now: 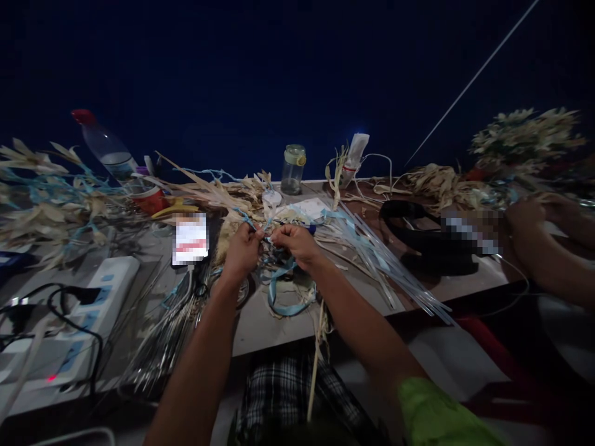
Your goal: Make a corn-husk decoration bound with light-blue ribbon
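My left hand [242,253] is closed in a pinch on a thin stem wrapped in blue [242,214], which slants up and left from the fingertips. Close beside it, my right hand [297,243] is closed too, its thumb and finger pinching a light blue ribbon [273,298]. The ribbon loops down below the hands onto the table. Exactly where it meets the stem is hidden by my fingers. Dried pale husks [230,232] lie around and behind both hands, and a pale strip [314,371] hangs over the table's front edge.
A lit phone [189,240], wire bundle [167,337] and power strip [100,316] lie left. Clear tubes [395,263] and a black headband-like object [409,232] lie right. Behind stand a jar [292,170] and bottle [105,145]. Another person's hand [525,220] is far right.
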`<state>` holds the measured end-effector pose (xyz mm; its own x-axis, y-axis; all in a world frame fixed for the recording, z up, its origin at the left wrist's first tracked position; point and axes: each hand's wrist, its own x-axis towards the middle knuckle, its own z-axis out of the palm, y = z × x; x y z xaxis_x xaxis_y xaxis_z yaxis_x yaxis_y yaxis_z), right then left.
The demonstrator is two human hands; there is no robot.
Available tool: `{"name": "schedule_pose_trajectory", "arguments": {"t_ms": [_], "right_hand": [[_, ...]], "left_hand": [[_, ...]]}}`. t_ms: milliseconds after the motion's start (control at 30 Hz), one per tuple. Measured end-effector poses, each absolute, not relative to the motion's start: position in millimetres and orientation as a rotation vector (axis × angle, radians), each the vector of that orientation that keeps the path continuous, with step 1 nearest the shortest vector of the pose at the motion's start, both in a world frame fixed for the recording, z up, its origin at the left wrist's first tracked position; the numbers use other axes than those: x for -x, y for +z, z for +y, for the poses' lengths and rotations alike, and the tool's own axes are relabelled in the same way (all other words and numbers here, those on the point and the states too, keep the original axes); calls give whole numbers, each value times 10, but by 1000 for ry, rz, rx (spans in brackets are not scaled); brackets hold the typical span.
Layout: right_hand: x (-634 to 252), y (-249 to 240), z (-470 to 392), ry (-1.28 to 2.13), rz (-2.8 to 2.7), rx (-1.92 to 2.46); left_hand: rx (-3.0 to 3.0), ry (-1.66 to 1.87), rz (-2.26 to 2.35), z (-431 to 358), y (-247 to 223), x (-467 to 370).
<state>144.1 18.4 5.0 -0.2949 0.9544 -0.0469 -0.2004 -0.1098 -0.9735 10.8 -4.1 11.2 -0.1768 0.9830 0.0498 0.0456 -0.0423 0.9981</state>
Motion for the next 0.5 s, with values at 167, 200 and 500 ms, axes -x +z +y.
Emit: {"name": "schedule_pose_trajectory", "arguments": {"t_ms": [167,200,500], "right_hand": [[-1511,132,188,1829,-1075,996],[-1533,140,195,1890,-1069,968],[-1679,212,240,2025,-1092,839]], "left_hand": [[-1201,1354,1218,-25,74,-66],[-1203,1344,1214,-27,81,-66],[-1173,1386,1146,-56,141,-155]]}}
